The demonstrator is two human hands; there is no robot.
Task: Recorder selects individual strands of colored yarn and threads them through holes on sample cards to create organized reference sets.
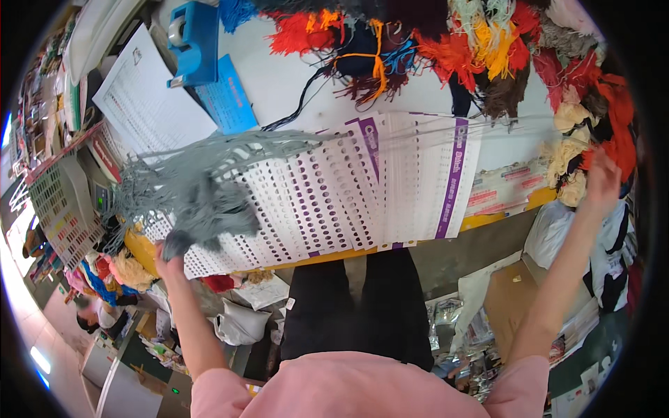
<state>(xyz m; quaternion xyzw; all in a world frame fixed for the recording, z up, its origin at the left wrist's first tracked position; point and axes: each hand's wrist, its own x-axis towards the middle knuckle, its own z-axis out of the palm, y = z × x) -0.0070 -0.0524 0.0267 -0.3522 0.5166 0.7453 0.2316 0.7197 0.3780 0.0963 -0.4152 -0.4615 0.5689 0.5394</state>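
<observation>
At the table's left front edge my left hand [169, 261] is closed round the bunched end of a grey thread hank [216, 202]. Loose, tangled strands from it spread over the punched cards [306, 188], which are white with rows of holes and purple bands. Thin grey strands stretch across the cards toward the right, blurred by motion. My right hand [603, 182] is raised at the far right, beside cream and red thread bundles [575, 153]. Its fingers are smeared, so whether strands are in them cannot be made out.
A blue tape dispenser [191, 45], a printed sheet [150, 90] and a blue card [226, 94] lie at the back left. Coloured thread bundles [446, 59] line the far side. A plastic basket [66, 209] stands left; a cardboard box [512, 299] sits below the table at right.
</observation>
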